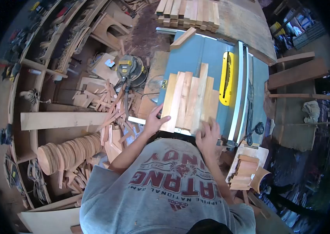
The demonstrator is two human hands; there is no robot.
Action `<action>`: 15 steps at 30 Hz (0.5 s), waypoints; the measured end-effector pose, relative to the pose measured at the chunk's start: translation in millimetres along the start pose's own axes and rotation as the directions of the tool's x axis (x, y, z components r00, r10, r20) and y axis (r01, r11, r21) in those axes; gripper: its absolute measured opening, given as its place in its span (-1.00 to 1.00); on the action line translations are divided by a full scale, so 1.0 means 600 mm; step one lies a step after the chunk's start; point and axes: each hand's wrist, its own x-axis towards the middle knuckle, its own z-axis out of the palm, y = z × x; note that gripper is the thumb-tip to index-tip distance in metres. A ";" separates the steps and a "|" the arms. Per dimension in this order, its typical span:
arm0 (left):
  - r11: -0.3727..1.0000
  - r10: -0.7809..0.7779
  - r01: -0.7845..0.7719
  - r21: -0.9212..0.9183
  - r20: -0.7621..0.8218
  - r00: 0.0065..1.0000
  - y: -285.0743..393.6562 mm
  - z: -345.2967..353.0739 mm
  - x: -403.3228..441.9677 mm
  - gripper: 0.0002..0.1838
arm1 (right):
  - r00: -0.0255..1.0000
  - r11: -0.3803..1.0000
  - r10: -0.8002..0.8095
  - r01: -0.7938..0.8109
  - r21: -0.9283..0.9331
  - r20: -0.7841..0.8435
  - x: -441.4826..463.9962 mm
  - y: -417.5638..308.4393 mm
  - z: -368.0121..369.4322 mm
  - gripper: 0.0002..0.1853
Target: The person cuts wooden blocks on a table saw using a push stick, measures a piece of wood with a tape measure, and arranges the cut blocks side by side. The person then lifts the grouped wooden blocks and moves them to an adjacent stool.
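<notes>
Several light wooden boards (188,99) lie side by side on the blue-grey saw table (176,58), their far ends uneven. My left hand (156,120) is at the near left corner of the row, thumb on the leftmost board and fingers along its outer edge. At the near right end, my right hand (208,134) has bent fingers against the boards' ends. To the right of the boards is a yellow insert (226,78) with a dark slot. A loose wood piece (183,38) rests at the table's far left.
Stacked wood blocks (188,13) sit beyond the table. A metal fence (237,97) runs along its right side. At the left are a black and yellow vacuum (131,70), scrap wood (114,109) and a row of round discs (69,153). More pieces lie at lower right (247,171).
</notes>
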 end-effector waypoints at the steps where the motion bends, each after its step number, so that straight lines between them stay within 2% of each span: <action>1: 0.998 0.059 -0.059 -0.029 -0.023 0.998 -0.003 0.010 -0.002 -0.12 | 0.998 0.994 -0.063 0.062 0.090 0.005 0.013 -0.013 0.012 -0.51; 2: 0.998 0.069 -0.068 0.009 -0.046 0.997 -0.005 0.018 -0.004 -0.14 | 0.987 0.985 -0.153 0.147 0.094 0.056 0.032 -0.027 0.029 -0.45; 3: 0.998 0.065 -0.065 0.005 -0.047 0.997 -0.003 0.018 -0.001 -0.14 | 0.986 0.985 -0.154 0.148 0.092 0.061 0.051 -0.041 0.050 -0.45; 5: 0.998 0.047 -0.045 -0.034 0.034 0.998 0.002 0.020 0.011 -0.19 | 0.918 0.943 -0.325 0.332 0.009 0.227 0.083 -0.058 0.083 -0.42; 7: 0.996 0.075 -0.074 -0.054 0.003 0.997 0.004 0.022 0.015 -0.24 | 0.916 0.942 -0.309 0.331 -0.047 0.255 0.086 -0.049 0.105 -0.42; 9: 0.988 -0.096 0.100 -0.116 0.034 0.995 0.003 0.015 0.018 -0.29 | 0.913 0.937 -0.295 0.334 -0.100 0.281 0.083 -0.047 0.117 -0.42; 10: 0.980 -0.119 0.122 -0.157 0.029 0.992 0.006 0.013 0.016 -0.36 | 0.916 0.942 -0.281 0.321 -0.101 0.286 0.082 -0.045 0.119 -0.42; 11: 0.979 -0.119 0.121 -0.162 0.027 0.993 0.002 0.012 0.019 -0.36 | 0.920 0.946 -0.267 0.307 -0.103 0.288 0.081 -0.043 0.121 -0.43; 13: 0.962 0.035 -0.065 -0.266 -0.117 0.993 -0.019 0.013 0.026 -0.47 | 0.918 0.945 -0.269 0.310 -0.104 0.291 0.082 -0.044 0.120 -0.43; 15: 0.970 -0.006 -0.035 -0.240 -0.168 0.986 -0.037 0.003 0.029 -0.54 | 0.918 0.946 -0.267 0.308 -0.103 0.292 0.081 -0.044 0.120 -0.43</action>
